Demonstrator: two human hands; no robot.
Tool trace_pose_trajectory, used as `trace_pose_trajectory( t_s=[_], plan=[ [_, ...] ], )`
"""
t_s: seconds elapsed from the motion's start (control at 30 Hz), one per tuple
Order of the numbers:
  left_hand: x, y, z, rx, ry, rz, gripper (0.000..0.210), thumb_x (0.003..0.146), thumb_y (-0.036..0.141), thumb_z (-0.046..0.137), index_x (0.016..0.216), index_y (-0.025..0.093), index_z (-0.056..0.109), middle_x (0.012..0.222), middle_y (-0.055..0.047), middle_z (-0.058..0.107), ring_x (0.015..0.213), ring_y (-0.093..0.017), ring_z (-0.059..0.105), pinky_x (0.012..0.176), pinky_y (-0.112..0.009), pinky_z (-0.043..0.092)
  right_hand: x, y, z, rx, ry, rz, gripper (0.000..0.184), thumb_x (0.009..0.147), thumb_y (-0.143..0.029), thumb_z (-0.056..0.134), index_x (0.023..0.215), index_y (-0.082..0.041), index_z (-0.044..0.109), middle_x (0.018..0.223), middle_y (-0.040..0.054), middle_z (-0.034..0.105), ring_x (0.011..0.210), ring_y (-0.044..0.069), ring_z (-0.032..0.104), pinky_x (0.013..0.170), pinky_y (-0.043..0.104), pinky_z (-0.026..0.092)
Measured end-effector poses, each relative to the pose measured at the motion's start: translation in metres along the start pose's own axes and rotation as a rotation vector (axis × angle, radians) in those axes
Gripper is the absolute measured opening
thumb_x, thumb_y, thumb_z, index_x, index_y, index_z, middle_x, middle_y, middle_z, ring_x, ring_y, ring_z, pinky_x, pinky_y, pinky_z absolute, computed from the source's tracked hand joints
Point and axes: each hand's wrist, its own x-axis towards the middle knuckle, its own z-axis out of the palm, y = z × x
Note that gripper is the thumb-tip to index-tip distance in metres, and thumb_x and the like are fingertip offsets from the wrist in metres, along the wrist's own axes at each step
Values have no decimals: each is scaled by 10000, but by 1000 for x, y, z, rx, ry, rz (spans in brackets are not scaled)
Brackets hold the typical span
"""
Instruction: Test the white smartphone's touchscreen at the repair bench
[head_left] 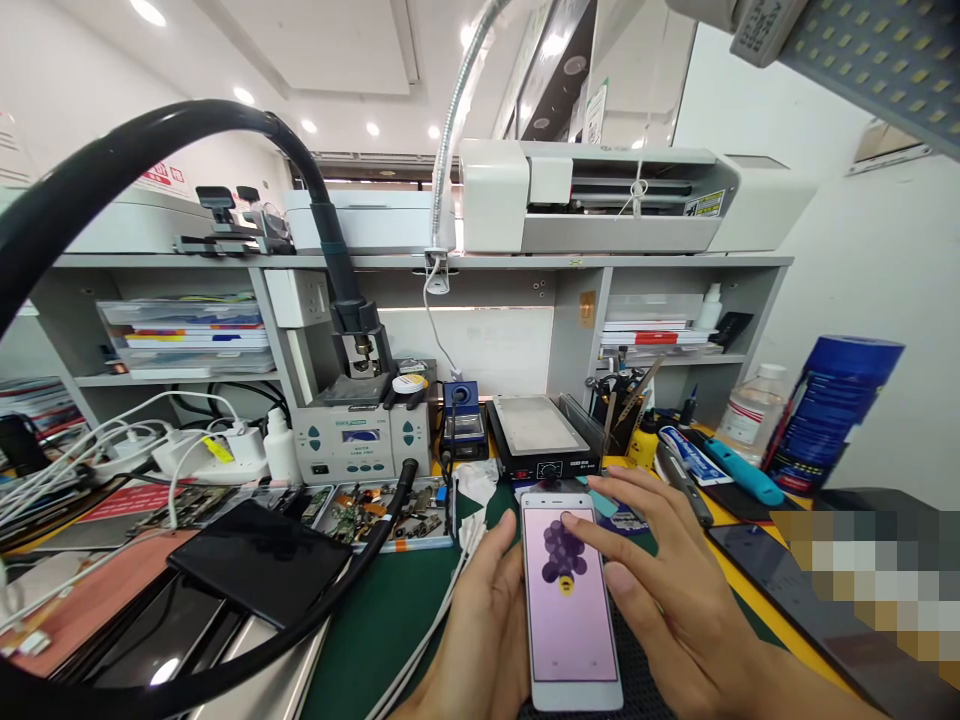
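Observation:
A white smartphone [570, 640] stands upright before me, its lit pink screen showing a dark purple cluster of round shapes and a small yellow mark. My left hand [480, 620] holds it along the left edge, thumb up and the other fingers mostly hidden behind it. My right hand [667, 580] is over the right side, with its fingers spread. The index fingertip is at the top of the purple cluster, on or just above the glass. Nothing is gripped by the right hand.
A rework station [364, 440] with a thick black hose [360, 570] arching across the left stands behind a parts tray [431, 510]. A flat heating plate [544, 435] lies ahead. Dark phones or tablets [259, 560] are at left; a dark phone [795, 590] lies right, near bottles [754, 405].

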Motion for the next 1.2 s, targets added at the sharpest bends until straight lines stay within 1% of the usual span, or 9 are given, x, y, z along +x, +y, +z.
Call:
trace_pose_trajectory(
  t_s=[0.17, 0.33, 0.53, 0.67, 0.8, 1.0, 1.07, 1.2],
  plan=[
    [1, 1, 0, 19, -15, 24, 659, 988, 543, 384, 1473, 112, 496, 1356, -156, 622, 1252, -352, 568, 1084, -442, 366, 0, 0, 0, -20, -45, -7, 454, 892, -122, 506, 1336, -179, 582, 1454, 154, 413, 1402, 363, 329, 1091, 617, 337],
    [1, 1, 2, 13, 16, 17, 644, 992, 532, 382, 1465, 114, 508, 1356, -151, 624, 1266, -346, 559, 1076, -433, 378, 1, -1, 0, -42, -84, 10, 453, 899, -155, 522, 1348, -192, 573, 1478, 151, 384, 1414, 361, 311, 1098, 610, 330],
    [-2, 1, 2, -9, 28, -6, 652, 963, 563, 459, 1443, 130, 541, 1340, -146, 638, 1258, -347, 568, 1078, -429, 379, -1, -2, -1, 0, -27, 20, 458, 914, -161, 478, 1367, -177, 544, 1471, 160, 387, 1402, 349, 333, 1103, 608, 319],
    [0, 1, 2, -17, 4, 15, 640, 976, 552, 429, 1416, 109, 568, 1345, -155, 631, 1251, -350, 573, 1082, -426, 376, -1, -2, 0, 0, -49, 12, 457, 903, -163, 497, 1358, -168, 546, 1464, 163, 394, 1406, 354, 328, 1108, 606, 316],
    [2, 1, 1, -8, 16, 23, 637, 983, 531, 416, 1457, 119, 520, 1357, -149, 623, 1254, -343, 570, 1083, -426, 378, 0, -3, 0, -19, -85, -22, 484, 893, -159, 504, 1377, -172, 534, 1485, 167, 377, 1425, 369, 302, 1112, 621, 309],
    [0, 1, 1, -9, 22, 4, 690, 962, 557, 450, 1500, 124, 460, 1350, -159, 626, 1246, -347, 577, 1082, -441, 380, 1, -5, 0, -82, -167, 9, 521, 906, -226, 529, 1426, -223, 506, 1541, 148, 318, 1452, 384, 263, 1125, 657, 300],
    [0, 1, 2, -6, 29, 17, 681, 968, 548, 442, 1495, 118, 466, 1359, -161, 619, 1253, -348, 571, 1083, -439, 379, 1, -5, -1, -81, -153, 5, 525, 898, -220, 533, 1423, -220, 508, 1542, 150, 320, 1450, 391, 270, 1123, 668, 299],
    [0, 1, 1, 5, 26, 22, 661, 977, 540, 420, 1475, 111, 494, 1377, -160, 606, 1263, -353, 561, 1084, -439, 377, 1, -4, 0, -29, -64, -1, 507, 871, -184, 534, 1378, -192, 535, 1502, 161, 376, 1428, 394, 312, 1116, 665, 313]
  ],
)
